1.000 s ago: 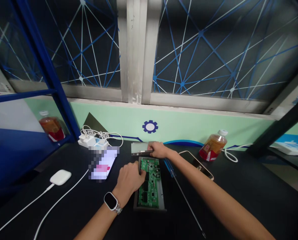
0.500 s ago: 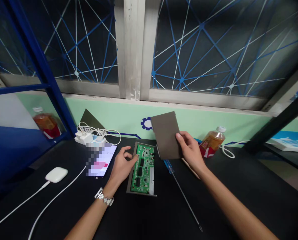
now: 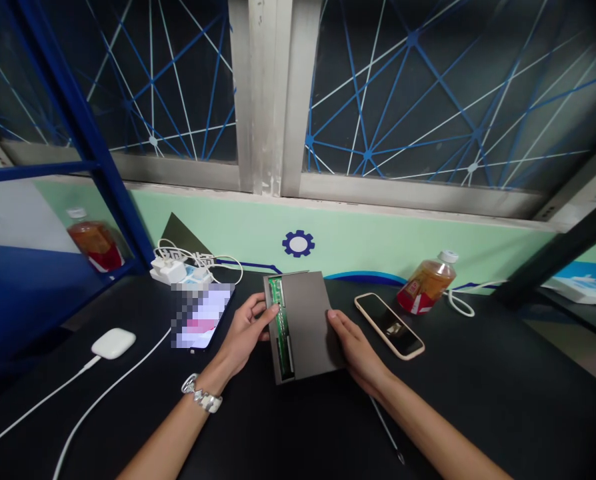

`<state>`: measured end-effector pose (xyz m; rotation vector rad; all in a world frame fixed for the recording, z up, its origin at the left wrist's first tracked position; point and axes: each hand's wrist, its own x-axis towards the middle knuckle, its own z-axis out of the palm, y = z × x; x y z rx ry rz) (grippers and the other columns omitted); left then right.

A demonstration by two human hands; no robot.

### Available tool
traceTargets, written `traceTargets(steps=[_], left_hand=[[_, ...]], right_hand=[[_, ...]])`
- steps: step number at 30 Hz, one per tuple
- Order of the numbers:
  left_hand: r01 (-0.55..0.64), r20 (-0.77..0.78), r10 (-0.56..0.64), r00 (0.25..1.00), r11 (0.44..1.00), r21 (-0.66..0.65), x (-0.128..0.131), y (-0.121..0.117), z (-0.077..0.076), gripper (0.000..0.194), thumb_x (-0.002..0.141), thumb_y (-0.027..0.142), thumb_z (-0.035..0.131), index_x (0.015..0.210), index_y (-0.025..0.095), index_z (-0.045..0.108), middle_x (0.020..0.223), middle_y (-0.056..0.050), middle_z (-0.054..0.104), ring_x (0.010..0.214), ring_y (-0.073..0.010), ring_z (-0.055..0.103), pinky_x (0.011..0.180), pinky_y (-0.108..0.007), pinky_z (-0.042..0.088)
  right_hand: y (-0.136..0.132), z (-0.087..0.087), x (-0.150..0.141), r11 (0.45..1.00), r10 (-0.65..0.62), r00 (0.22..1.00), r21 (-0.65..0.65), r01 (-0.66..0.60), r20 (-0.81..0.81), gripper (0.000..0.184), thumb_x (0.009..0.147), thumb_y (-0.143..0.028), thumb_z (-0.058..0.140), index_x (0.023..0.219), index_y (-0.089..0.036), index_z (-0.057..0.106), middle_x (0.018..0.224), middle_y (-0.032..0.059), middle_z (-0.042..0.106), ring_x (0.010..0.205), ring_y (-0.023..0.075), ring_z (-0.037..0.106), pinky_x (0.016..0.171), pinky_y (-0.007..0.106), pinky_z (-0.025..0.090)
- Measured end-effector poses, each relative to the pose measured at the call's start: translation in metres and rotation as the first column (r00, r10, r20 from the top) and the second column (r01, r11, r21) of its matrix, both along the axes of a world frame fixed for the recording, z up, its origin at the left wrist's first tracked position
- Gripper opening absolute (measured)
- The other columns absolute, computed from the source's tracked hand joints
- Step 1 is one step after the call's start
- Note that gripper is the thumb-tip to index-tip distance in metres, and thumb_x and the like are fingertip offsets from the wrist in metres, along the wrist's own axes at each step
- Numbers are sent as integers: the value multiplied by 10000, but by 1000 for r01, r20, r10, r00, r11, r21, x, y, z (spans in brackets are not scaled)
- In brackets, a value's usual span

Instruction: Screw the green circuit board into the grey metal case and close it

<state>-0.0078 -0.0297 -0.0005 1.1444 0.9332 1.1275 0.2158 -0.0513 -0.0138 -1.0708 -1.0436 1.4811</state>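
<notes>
Grey metal cover (image 3: 303, 327): flat rectangular plate, lying tilted across a green circuit board (image 3: 280, 320), on a black tabletop (image 3: 498, 407). A narrow strip of the board shows along the cover's left edge; the rest is hidden beneath it.

Left hand (image 3: 245, 328): left of the cover, fingers loosely spread, thumb reaching to the exposed board edge. No pinch shows. Wears a silver metal bracelet (image 3: 201, 401).

Right hand (image 3: 358, 348): right of the cover, fingers spread and resting against its right edge. No pinch shows.

The hands sit at opposite sides, apparently to keep the cover steady and in line with the board.

Also right of the cover: phone with a dark screen (image 3: 389, 325), lying apart from the hand; orange drink bottle with a white cap (image 3: 425, 285), farther back; screwdriver shaft (image 3: 388, 430), nearer the person, its handle out of sight.

Left of the cover: phone with a pixelated screen (image 3: 201, 315), just beside the left hand; white charger (image 3: 168, 271), farther back; white earbud case (image 3: 113, 343), farther out, with a white cable (image 3: 118, 385) running from it.
</notes>
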Motion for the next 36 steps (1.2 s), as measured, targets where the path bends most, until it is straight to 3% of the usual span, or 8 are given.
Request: traceTargets(steps=[14,20,29,36], left_hand=[[-33,58,33,998,999,-12,2,0,-5,359,841,437,676,1111,226,570,1041,-49,687,760,-129,631,550,-188,481],[-5,47,5,999,1000,1,2,0,-4,376,837,432,681,1130,220,579,1076,-62,680,786,-133,637,535,-175,470],[34,55,-34,998,999,4,8,-2,-8,413,839,425,684,1182,232,561,1141,-76,668,789,-128,650,527,-162,447],[52,80,-55,995,998,29,11,-4,-8,420,845,407,682,1202,235,544,1193,-86,649,816,-144,661,558,-182,469]], right_hand=[[-6,-4,-4,999,-9,1000,31,9,-14,330,870,-555,588,882,-228,539,772,-31,555,702,134,532,645,218,426],[-5,-6,-5,997,-40,999,73,40,0,316,889,-545,563,902,-230,546,808,-30,566,749,139,540,686,221,441],[-8,-5,-11,996,13,1000,88,-14,13,305,904,-537,548,925,-235,516,740,-33,609,634,135,587,593,223,460],[-9,-1,-14,990,72,997,124,-71,-4,298,930,-487,537,1095,-242,582,966,31,677,845,193,670,714,306,554]])
